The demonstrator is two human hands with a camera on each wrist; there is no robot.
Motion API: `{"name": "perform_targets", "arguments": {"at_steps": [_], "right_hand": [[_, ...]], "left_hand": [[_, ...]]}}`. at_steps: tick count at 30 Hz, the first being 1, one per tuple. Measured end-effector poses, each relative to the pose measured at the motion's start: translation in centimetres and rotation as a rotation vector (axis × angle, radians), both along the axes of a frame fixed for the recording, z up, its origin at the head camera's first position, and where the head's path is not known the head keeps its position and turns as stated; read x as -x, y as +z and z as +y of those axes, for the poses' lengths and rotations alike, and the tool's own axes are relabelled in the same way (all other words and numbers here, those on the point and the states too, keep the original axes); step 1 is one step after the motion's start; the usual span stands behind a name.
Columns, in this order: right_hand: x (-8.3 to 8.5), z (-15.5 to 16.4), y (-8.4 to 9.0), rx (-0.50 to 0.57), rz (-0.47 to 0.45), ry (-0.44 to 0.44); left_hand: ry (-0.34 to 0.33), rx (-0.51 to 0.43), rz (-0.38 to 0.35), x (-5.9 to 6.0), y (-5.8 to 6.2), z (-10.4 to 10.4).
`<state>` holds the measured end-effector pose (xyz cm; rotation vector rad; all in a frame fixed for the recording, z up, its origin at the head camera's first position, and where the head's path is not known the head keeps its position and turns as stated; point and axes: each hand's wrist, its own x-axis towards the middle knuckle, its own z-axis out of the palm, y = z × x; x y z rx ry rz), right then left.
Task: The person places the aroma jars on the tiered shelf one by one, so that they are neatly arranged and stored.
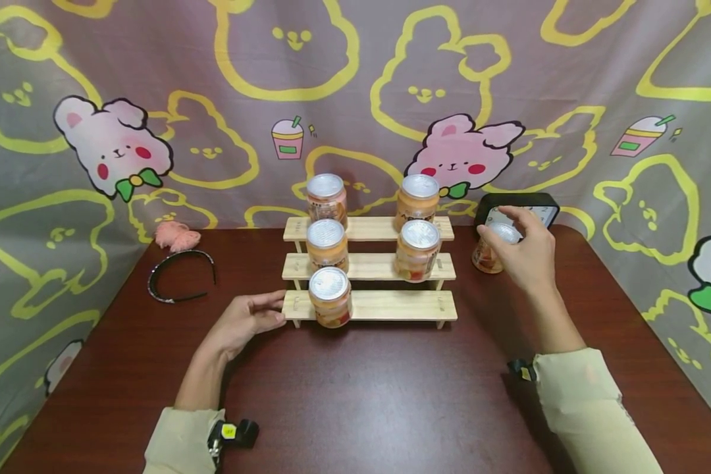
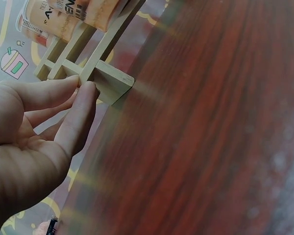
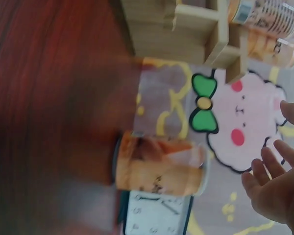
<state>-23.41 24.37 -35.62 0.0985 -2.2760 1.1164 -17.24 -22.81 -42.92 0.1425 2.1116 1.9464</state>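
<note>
A three-tier wooden display rack (image 1: 391, 305) stands on the table, bearing several lidded cans. My left hand (image 1: 245, 322) pinches the left end of its lowest shelf; the left wrist view shows thumb and index finger (image 2: 82, 110) meeting there. One can (image 1: 330, 304) sits at the left of that shelf. To the right of the rack, a separate orange can (image 3: 161, 164) stands upright on the table. My right hand (image 1: 524, 250) is over this can with fingers spread and curved. In the right wrist view a gap shows between the hand and the can's lid.
A black-framed clock (image 1: 545, 205) stands behind the separate can. On the left of the table (image 1: 355, 401) lie a dark headband (image 1: 172, 299) and a pink fluffy item (image 1: 178, 236). A patterned curtain (image 1: 343, 85) hangs behind the table and along its sides.
</note>
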Motion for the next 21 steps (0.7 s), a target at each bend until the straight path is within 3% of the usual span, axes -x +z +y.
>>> {"name": "perform_targets", "arguments": {"at_steps": [6, 13, 21], "right_hand": [[0.6, 1.5, -1.2, -0.070, -0.123, -0.073], [1.4, 2.9, -2.5, -0.050, -0.228, -0.096], [1.9, 3.8, -3.3, -0.077, -0.251, -0.090]], "left_hand": [[-0.003, -0.005, -0.001, -0.1, -0.1, 0.0], [-0.008, 0.001, 0.016, 0.0, -0.1, 0.0], [-0.012, -0.006, 0.010, 0.0, 0.0, 0.0]]}}
